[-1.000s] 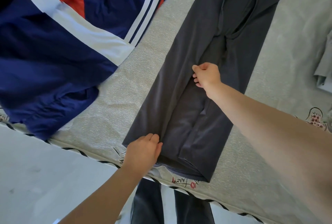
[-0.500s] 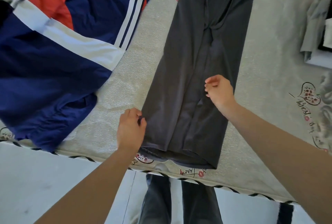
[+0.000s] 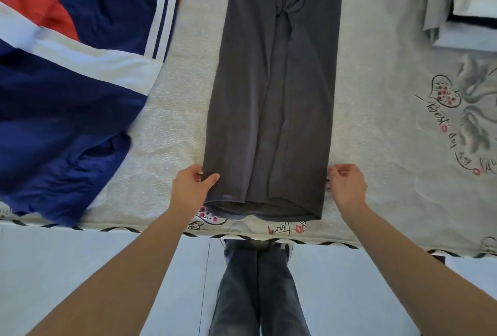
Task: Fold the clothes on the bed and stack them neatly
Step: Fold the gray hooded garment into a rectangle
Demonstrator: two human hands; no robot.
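Dark grey trousers (image 3: 271, 98) lie folded lengthwise on the bed (image 3: 376, 120), legs running straight away from me, the hem near the bed's front edge. My left hand (image 3: 192, 187) pinches the left edge of the hem end, thumb on top of the cloth. My right hand (image 3: 345, 186) is at the right edge of the same end, fingers curled against the cloth; whether it grips the fabric is hidden.
A navy, white and red garment (image 3: 67, 88) lies spread at the left. A pile of folded grey and white clothes (image 3: 462, 2) sits at the far right. The bed's front edge (image 3: 134, 229) runs across below my hands, with my legs beneath.
The trousers now lie straight instead of slanted. My right hand moved from the middle of the trousers to their right hem edge. My left hand stayed at the left hem edge.
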